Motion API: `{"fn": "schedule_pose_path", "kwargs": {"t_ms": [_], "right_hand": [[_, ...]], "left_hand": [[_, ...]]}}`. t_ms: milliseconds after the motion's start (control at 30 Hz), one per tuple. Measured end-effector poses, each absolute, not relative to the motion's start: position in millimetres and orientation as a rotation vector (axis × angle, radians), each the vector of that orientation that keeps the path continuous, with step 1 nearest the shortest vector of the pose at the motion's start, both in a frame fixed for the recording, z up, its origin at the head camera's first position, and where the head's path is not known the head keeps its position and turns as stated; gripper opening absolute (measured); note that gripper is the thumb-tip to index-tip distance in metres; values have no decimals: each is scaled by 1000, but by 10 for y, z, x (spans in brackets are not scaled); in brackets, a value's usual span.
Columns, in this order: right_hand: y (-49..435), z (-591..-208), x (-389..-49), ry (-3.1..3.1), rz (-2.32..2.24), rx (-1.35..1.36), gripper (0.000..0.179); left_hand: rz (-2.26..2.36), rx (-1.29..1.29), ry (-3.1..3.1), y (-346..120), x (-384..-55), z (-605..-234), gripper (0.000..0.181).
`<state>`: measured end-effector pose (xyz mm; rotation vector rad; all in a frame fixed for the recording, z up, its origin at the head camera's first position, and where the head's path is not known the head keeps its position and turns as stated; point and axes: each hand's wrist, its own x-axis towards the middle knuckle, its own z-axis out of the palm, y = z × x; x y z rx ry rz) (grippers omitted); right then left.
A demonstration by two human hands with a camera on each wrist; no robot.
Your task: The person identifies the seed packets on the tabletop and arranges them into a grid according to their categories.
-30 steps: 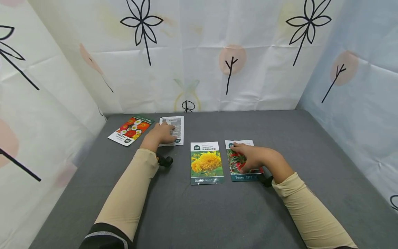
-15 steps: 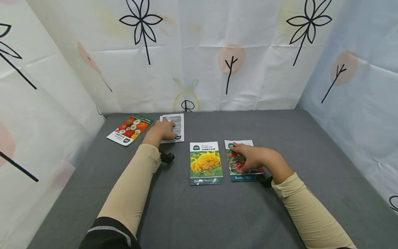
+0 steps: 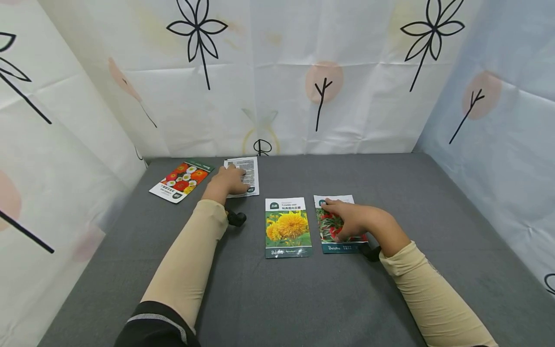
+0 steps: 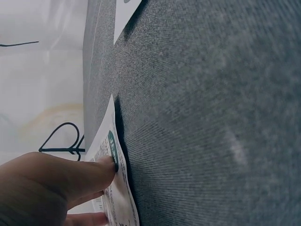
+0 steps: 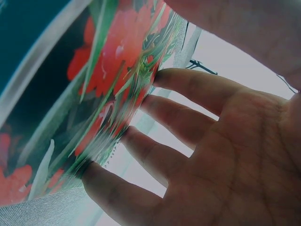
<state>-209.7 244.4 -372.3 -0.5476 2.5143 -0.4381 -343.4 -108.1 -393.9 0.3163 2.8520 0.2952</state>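
Note:
In the head view, my left hand (image 3: 226,183) rests its fingertips on a white seed packet (image 3: 252,168) that lies with its printed text side up at the back of the table. The left wrist view shows the thumb and fingers pressed on the face of this packet (image 4: 123,202). My right hand (image 3: 357,219) touches a seed packet with red flowers (image 3: 340,247), its fingers spread over the picture. Up close in the right wrist view, straight fingertips meet the red-flower face. Between the hands lies a yellow-flower seed packet (image 3: 288,226), picture side up.
At the back left, a seed packet with red, orange and white flowers (image 3: 184,180) lies askew. Grey cloth (image 3: 277,299) covers the table. White patterned curtains (image 3: 277,96) stand along its back and sides.
My left hand has slid the text-side-up seed packet a little toward the back edge and slightly right. My right hand and the other packets have stayed in place.

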Motion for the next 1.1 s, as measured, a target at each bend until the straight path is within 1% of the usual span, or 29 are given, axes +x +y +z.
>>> {"fn": "schedule_pose_path", "kwargs": {"t_ms": [1100], "right_hand": [[2439,-3740,-2115,2516,-427,-557,97]], "left_hand": [[286,297,2877,-955,-3436,-3957,63]]}}
